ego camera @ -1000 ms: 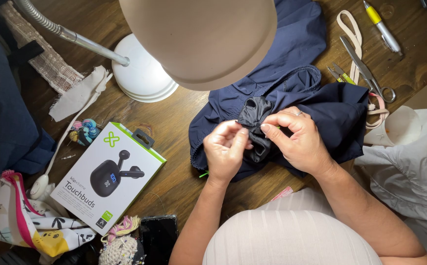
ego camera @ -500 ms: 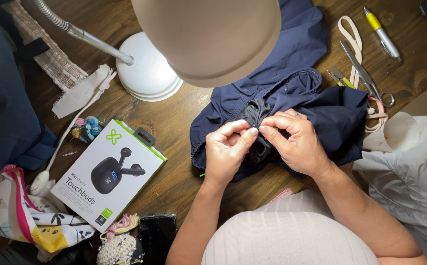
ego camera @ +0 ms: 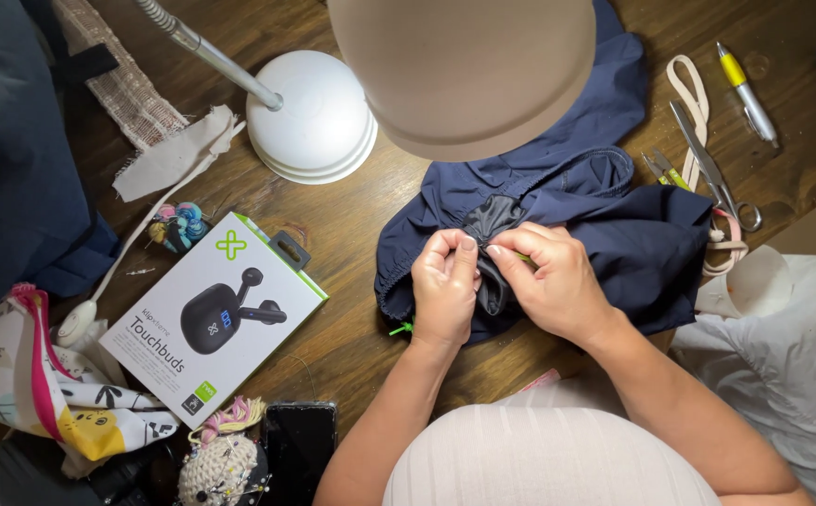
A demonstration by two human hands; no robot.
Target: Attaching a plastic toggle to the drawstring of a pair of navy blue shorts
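A dark navy garment (ego camera: 614, 215) lies bunched on the wooden table. My left hand (ego camera: 444, 290) and my right hand (ego camera: 548, 281) meet over a grey patch of its fabric (ego camera: 492, 217), fingertips pinched together on a fold. A thin green thread shows between the fingers and trails out by the left wrist (ego camera: 400, 328). Both hands grip the cloth close together, thumbs nearly touching.
A lamp shade (ego camera: 464, 66) hangs over the garment; its white base (ego camera: 314, 122) stands at the back. A white earbuds box (ego camera: 211, 314), a pincushion (ego camera: 221, 468), scissors (ego camera: 712, 178), a yellow pen (ego camera: 745, 84), fabric scraps and a light shirt (ego camera: 783, 356) surround the work.
Both hands have stayed pinched on the garment, with the fingertips shifting slightly closer together at the fold. The view has drifted a little.
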